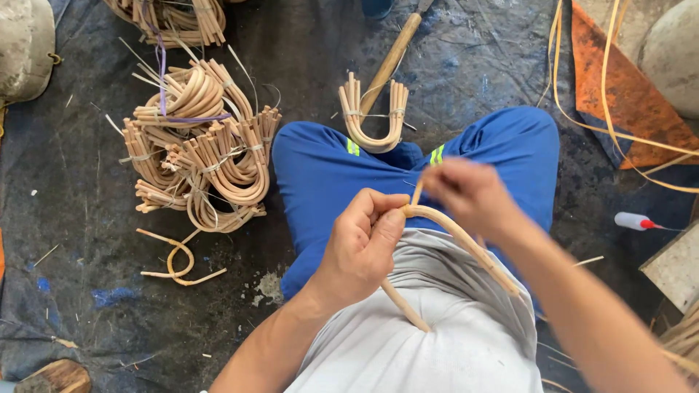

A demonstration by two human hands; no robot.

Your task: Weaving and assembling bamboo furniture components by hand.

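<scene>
The left hand is closed around the bend of a curved rattan piece, thumb pressed along its top, holding it just above the lap. The right hand pinches a thin pale strip right at that bend, fingers drawn tight together, touching the rattan where the strip meets it. The curved piece arcs from the left hand down to the right over the grey shirt, with its other leg running down toward the near side behind the left palm. Beyond the hands lie the blue trousers of the seated person. On the dark ground sheet, just past the knees, stands a tied bundle of U-shaped rattan pieces, with a wooden handle lying behind it. Far left sits a large heap of similar tied bundles, and near it a single looped rattan piece lies loose. To the right, a small white bottle with a red nozzle lies on the sheet, with long rattan strips trailing across an orange cloth.
</scene>
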